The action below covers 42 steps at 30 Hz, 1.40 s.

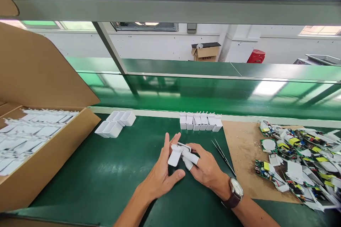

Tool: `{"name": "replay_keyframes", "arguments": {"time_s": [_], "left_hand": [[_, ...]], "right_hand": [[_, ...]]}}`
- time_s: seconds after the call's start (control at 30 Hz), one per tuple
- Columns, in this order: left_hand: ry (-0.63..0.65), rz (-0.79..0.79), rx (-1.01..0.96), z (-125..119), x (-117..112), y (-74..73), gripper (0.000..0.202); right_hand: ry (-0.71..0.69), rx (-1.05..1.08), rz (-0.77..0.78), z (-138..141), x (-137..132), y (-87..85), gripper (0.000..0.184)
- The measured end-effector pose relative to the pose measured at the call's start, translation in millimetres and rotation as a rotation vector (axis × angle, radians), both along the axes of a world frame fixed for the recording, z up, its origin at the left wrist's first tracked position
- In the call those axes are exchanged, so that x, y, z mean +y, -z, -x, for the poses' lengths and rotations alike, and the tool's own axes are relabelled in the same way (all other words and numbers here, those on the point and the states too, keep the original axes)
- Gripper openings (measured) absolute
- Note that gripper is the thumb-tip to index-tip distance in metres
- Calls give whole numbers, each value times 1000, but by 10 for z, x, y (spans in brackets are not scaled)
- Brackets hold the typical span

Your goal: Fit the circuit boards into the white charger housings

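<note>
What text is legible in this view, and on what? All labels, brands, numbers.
"30", then an unclear character: pale box at far right, beyond the green conveyor belt.
Dark printing on the small cardboard carton: too small to read.
Wristwatch dial and circuit board markings: too small to read.

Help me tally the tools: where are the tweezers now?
In the head view, the tweezers lie right of centre on the green table, between the right hand and the brown board.
</note>
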<state>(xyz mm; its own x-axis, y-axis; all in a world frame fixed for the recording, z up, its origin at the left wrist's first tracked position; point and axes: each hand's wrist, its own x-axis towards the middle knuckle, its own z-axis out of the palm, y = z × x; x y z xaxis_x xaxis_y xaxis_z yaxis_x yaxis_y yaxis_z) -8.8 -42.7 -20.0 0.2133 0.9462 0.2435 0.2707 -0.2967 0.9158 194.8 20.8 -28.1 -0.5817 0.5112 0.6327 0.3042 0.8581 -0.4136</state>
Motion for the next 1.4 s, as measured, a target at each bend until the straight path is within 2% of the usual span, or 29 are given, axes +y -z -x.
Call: {"name": "replay_keyframes", "arguments": {"time_s": [0.1,0.2,0.37,0.5,0.6,0.7,0.8,0.97,1.17,1.4], "left_hand": [[15,-31,19,-1,-1,10,106],[3,10,63,-17,-5,10,102],[-25,25,54,-20,-9,5,98],[-82,-59,65,-2,-5,29,104],[-141,-115,128,-10,2,67,106],[-244,-90,206,-26,12,106,90],[-310,-86,187,-31,20,138,76],[-308,-79,126,-27,21,158,73],[-286,-43,100,-4,44,180,72],[-273,-39,63,6,59,207,72]], "right_hand": [[10,-31,25,3,3,-22,36],[17,-124,10,13,13,49,27],[27,-119,13,21,13,128,32],[28,-43,32,5,-7,92,33],[39,-89,67,-6,-21,80,34],[50,-158,111,2,-32,82,36],[76,-134,129,26,-43,79,36],[89,-122,63,60,-52,75,28],[74,-59,188,61,-42,106,31],[68,63,222,50,-30,121,31]]}}
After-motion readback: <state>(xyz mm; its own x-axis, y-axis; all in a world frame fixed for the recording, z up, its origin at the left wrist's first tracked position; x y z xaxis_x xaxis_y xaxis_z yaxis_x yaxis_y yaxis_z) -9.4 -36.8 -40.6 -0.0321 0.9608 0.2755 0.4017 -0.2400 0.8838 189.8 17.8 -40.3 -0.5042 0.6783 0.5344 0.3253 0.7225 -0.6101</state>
